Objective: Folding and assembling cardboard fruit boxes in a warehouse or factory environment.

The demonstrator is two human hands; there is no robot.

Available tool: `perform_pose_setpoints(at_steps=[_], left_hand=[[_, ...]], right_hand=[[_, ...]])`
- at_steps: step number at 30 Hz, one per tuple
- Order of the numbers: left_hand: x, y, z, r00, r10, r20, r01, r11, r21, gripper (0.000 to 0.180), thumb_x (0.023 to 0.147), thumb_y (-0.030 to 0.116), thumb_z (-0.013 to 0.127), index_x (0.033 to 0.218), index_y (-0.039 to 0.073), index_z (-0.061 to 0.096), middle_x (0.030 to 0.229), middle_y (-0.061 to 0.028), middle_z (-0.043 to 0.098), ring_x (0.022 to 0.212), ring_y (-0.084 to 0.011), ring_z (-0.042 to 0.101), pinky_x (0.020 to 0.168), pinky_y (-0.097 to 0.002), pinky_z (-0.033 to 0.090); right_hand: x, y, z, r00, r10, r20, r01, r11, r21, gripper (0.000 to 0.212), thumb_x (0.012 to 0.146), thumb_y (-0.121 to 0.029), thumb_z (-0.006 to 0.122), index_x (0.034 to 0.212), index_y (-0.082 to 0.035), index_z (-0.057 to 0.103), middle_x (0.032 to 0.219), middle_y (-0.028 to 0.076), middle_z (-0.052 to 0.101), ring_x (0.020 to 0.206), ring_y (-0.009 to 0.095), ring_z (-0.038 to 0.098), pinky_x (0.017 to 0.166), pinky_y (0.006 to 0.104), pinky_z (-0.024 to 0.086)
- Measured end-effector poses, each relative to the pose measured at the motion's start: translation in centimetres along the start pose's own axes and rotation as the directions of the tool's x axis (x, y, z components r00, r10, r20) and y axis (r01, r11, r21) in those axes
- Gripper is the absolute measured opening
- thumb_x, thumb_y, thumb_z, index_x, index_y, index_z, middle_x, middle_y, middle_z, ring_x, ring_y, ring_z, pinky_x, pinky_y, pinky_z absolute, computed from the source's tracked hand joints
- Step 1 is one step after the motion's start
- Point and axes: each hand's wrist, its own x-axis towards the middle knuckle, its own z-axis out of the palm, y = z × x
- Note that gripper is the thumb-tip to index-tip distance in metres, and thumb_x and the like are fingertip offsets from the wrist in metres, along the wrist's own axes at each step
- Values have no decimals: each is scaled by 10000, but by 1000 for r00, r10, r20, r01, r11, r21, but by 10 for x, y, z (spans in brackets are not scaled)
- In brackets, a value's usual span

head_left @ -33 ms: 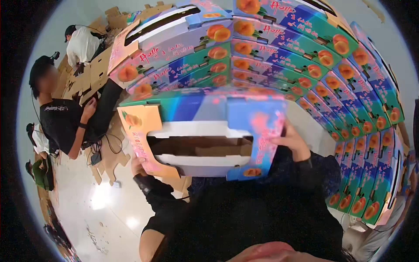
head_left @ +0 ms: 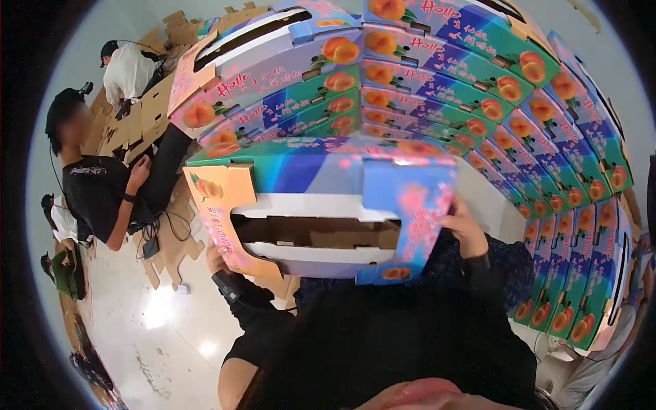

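A printed cardboard fruit box with peach pictures hangs in front of my body, held up by both hands. Its top has a wide slot between folded flaps, and brown cardboard shows inside. My left hand is closed on the box's orange left end, low down, with its fingers partly hidden. On the pink and blue right end, my right hand grips the edge, thumb against the outer face.
Matching boxes rise in stacks ahead and to the right. To the left, a person in a black shirt is beside flattened cardboard and cables. Others are at work behind. Pale tiles cover the floor.
The box's right end has shifted slightly to the right, and my right hand with it. My left hand stays nearly in place on the box.
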Motion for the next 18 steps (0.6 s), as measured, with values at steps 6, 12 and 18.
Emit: perform_pose_setpoints(at_steps=[6, 12, 18], left_hand=[[4, 58, 144, 807, 95, 583, -29, 992, -121, 622, 708, 362, 589, 1165, -29, 431, 1133, -155, 496, 1029, -226, 492, 890, -353, 389], [21, 91, 274, 443, 38, 896, 71, 994, -77, 706, 662, 239, 660, 1258, -30, 392, 1226, -157, 471, 1120, -218, 466, 959, -340, 354], [29, 80, 365, 275, -216, 937, 64, 976, 207, 856, 555, 84, 745, 1318, -29, 375, 1322, -132, 431, 1197, -213, 435, 1020, -319, 297]], right_hand=[[-51, -54, -28, 940, -194, -279, 218, 974, 56, 966, 697, -646, 566, 1345, 15, 292, 1331, 189, 386, 1249, 288, 365, 1006, 404, 314], [-100, -150, -28, 970, -182, 163, 237, 863, -447, 1138, 610, -662, 661, 1371, 51, 207, 1338, 250, 357, 1258, 311, 351, 1013, 408, 272], [-121, -204, -19, 939, 93, 332, 211, 607, -766, 1407, 392, -610, 810, 1407, 30, 75, 1361, 255, 324, 1270, 329, 332, 1027, 422, 236]])
